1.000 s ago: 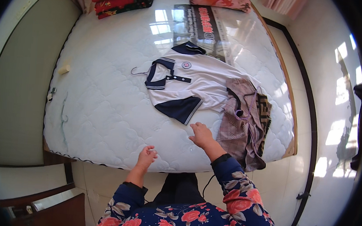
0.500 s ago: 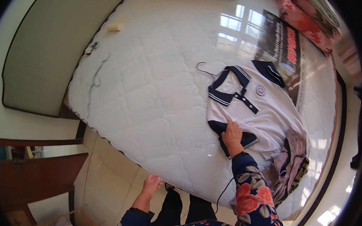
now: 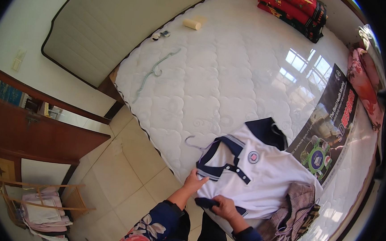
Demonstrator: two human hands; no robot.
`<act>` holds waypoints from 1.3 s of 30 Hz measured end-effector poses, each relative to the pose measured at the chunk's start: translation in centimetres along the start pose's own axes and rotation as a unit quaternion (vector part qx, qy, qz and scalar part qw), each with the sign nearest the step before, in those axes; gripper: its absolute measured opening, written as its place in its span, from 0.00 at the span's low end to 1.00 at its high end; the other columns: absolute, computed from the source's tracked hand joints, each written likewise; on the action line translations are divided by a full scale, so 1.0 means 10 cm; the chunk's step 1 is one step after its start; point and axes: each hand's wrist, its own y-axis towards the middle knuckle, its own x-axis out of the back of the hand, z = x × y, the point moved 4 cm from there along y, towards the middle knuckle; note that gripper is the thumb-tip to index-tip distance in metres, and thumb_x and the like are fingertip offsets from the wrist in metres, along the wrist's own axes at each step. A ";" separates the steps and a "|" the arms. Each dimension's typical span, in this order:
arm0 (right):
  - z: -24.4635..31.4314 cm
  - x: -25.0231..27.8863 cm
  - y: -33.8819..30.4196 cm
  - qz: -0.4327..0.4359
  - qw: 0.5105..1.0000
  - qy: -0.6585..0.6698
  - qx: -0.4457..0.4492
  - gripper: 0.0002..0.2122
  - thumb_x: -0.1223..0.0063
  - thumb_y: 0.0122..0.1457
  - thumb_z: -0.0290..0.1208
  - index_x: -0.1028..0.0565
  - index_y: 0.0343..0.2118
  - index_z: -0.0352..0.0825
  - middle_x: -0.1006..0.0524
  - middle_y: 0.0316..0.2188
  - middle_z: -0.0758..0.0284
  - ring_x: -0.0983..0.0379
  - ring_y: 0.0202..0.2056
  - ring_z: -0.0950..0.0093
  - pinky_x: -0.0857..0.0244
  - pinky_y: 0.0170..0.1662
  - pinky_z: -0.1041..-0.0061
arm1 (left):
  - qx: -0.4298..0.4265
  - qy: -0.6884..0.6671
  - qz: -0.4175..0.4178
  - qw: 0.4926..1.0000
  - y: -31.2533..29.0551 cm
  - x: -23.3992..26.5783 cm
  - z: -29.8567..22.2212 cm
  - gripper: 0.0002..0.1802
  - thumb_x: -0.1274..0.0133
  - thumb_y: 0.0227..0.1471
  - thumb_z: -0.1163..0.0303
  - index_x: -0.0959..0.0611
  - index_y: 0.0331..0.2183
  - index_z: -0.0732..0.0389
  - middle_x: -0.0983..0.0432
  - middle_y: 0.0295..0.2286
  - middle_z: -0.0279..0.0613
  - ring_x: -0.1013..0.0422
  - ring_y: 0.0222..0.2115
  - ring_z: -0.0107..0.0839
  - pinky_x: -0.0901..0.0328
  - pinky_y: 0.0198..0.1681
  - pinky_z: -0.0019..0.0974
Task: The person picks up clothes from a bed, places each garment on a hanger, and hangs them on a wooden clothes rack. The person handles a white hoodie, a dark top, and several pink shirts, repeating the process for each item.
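Note:
A white polo shirt [image 3: 265,175] with navy collar and sleeves lies spread near the mattress edge in front of me. The purple-grey hook of a clothes hanger [image 3: 194,142] sticks out of its neck opening. My left hand [image 3: 193,183] grips the shirt at the shoulder, just below the collar. Bunched in the closed fingers of my right hand [image 3: 226,208] is the navy cuff of the nearer sleeve. Beside the shirt's hem, at the right, lies a crumpled brownish striped garment [image 3: 284,216].
The quilted white mattress [image 3: 195,94] carries a pale green hanger [image 3: 154,73], a yellow roll [image 3: 191,24] and folded red floral bedding [image 3: 294,11]. A dark printed panel [image 3: 327,125] lies at right. A wooden rack [image 3: 44,195] with folded cloths stands lower left.
My left hand has come up from beside the mattress to the shirt's shoulder. My right hand has lifted the sleeve cuff, and the shirt now lies closer to me. The view has shifted.

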 end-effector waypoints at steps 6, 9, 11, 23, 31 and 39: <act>0.21 0.11 -0.36 0.078 0.997 -0.013 0.005 0.11 0.48 0.37 0.31 0.28 0.29 0.38 0.28 0.25 0.65 0.30 0.28 0.65 0.36 0.32 0.73 | 0.235 -0.427 0.003 0.873 -0.06 -0.10 0.33 0.27 0.47 0.43 0.58 0.32 0.42 0.64 0.30 0.36 0.44 0.34 0.37 0.33 0.39 0.42 0.34; 0.08 0.20 -0.45 0.081 0.994 -0.065 -0.016 0.11 0.48 0.36 0.29 0.27 0.28 0.39 0.27 0.26 0.66 0.30 0.28 0.66 0.35 0.33 0.72 | 0.203 -0.503 0.039 0.839 -0.15 -0.01 0.06 0.15 0.51 0.48 0.65 0.28 0.38 0.60 0.29 0.31 0.35 0.35 0.33 0.26 0.40 0.39 0.29; -0.04 0.27 -0.48 0.063 0.990 -0.125 -0.019 0.12 0.48 0.36 0.30 0.26 0.29 0.39 0.27 0.26 0.66 0.30 0.30 0.67 0.35 0.34 0.70 | 0.130 -0.530 0.024 0.838 -0.19 0.11 -0.27 0.14 0.51 0.48 0.66 0.28 0.38 0.60 0.29 0.31 0.33 0.35 0.33 0.24 0.40 0.39 0.27; -0.38 1.25 -0.73 -0.206 0.956 -0.192 -0.087 0.13 0.47 0.38 0.30 0.28 0.32 0.39 0.29 0.33 0.61 0.35 0.39 0.62 0.39 0.41 0.67 | -0.333 -0.427 -0.123 0.832 -1.88 1.95 -2.10 0.12 0.51 0.47 0.74 0.27 0.37 0.62 0.33 0.30 0.27 0.40 0.30 0.15 0.45 0.37 0.18; -0.97 1.19 -1.17 -0.175 0.918 -0.216 -0.284 0.21 0.46 0.37 0.32 0.30 0.39 0.34 0.30 0.37 0.55 0.34 0.41 0.60 0.41 0.46 0.69 | -0.371 -0.235 -0.466 0.768 -3.29 3.30 -1.50 0.19 0.53 0.47 0.69 0.33 0.42 0.66 0.34 0.35 0.41 0.37 0.34 0.26 0.42 0.41 0.28; -0.01 1.08 -0.55 -0.102 0.960 -0.226 -0.130 0.19 0.47 0.42 0.36 0.31 0.39 0.37 0.30 0.37 0.59 0.34 0.40 0.62 0.39 0.42 0.68 | -0.354 0.102 -0.592 0.717 -4.04 3.32 -1.19 0.15 0.54 0.48 0.70 0.27 0.35 0.72 0.27 0.30 0.51 0.30 0.31 0.44 0.36 0.36 0.36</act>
